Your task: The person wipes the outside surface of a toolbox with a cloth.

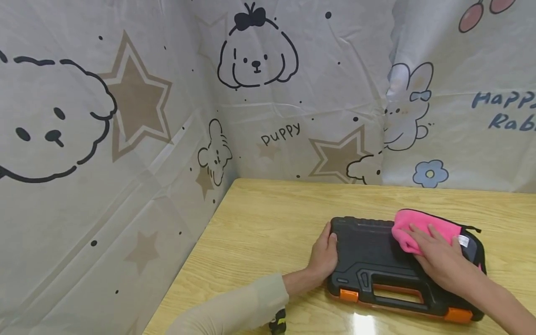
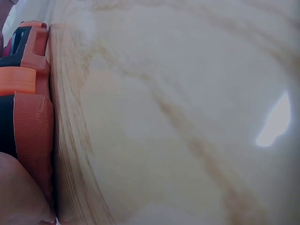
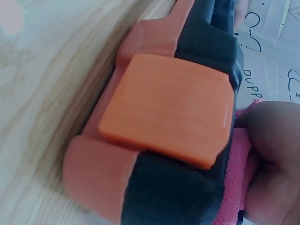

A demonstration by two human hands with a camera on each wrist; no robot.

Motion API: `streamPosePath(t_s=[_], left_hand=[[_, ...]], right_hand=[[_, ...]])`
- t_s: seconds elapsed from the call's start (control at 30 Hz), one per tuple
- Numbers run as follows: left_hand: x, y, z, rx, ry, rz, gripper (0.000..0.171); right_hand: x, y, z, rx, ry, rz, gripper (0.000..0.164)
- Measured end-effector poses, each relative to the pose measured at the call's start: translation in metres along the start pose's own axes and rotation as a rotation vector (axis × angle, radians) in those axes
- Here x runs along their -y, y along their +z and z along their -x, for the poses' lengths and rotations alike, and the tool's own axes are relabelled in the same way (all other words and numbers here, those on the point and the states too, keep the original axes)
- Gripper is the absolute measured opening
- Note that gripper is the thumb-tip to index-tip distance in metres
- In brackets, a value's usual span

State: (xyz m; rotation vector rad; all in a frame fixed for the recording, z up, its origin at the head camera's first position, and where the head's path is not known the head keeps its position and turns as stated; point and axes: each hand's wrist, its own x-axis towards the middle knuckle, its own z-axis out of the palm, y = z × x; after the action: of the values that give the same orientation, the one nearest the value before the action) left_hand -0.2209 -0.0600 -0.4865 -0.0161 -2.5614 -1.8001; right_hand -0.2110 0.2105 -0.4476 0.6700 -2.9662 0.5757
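A black plastic tool case (image 1: 368, 251) with an orange lower half lies flat on the table, its carrying handle (image 1: 398, 272) toward me. At its left end my left hand (image 1: 324, 256) grips the side, thumb near the top edge. My right hand (image 1: 445, 256) presses a pink cloth (image 1: 406, 223) onto the right part of the lid, fingers spread over it. The cloth has black trim and a white label, and covers the lid's far right corner. Large in the right wrist view is an orange latch (image 3: 168, 108); another latch (image 2: 16, 80) shows in the left wrist view.
The wood-grain table (image 1: 251, 223) extends left of and behind the case. Printed sheets (image 1: 268, 107) hang at the back and left. A small black and yellow-green object (image 1: 278, 322) shows beside the left sleeve, partly hidden.
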Motion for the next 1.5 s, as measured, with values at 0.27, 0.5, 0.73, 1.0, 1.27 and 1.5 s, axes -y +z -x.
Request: streamPosePath(t_s=[0.27,0.5,0.73,1.0,1.27,1.5], left_hand=[[0.0,0.0,0.001,0.005,-0.005,0.018,0.051],[0.001,0.0,0.003,0.005,-0.01,0.025,0.051],[0.001,0.0,0.003,0.002,-0.012,0.03,0.051],[0.001,-0.001,0.002,0.008,-0.017,0.037,0.052],[0.0,0.003,0.002,-0.004,-0.017,0.023,0.051],[0.0,0.005,0.001,-0.02,-0.012,0.023,0.052]], right_hand=[[-0.011,-0.002,0.01,0.02,0.047,-0.006,0.059],[-0.009,0.001,0.014,0.027,0.063,-0.01,0.059],[0.007,0.008,0.014,0.034,0.063,0.008,0.064],[0.037,0.015,0.011,0.038,0.024,-0.042,0.064],[0.071,0.024,0.003,0.048,-0.038,-0.087,0.063],[0.088,0.028,-0.004,0.035,-0.114,-0.078,0.058]])
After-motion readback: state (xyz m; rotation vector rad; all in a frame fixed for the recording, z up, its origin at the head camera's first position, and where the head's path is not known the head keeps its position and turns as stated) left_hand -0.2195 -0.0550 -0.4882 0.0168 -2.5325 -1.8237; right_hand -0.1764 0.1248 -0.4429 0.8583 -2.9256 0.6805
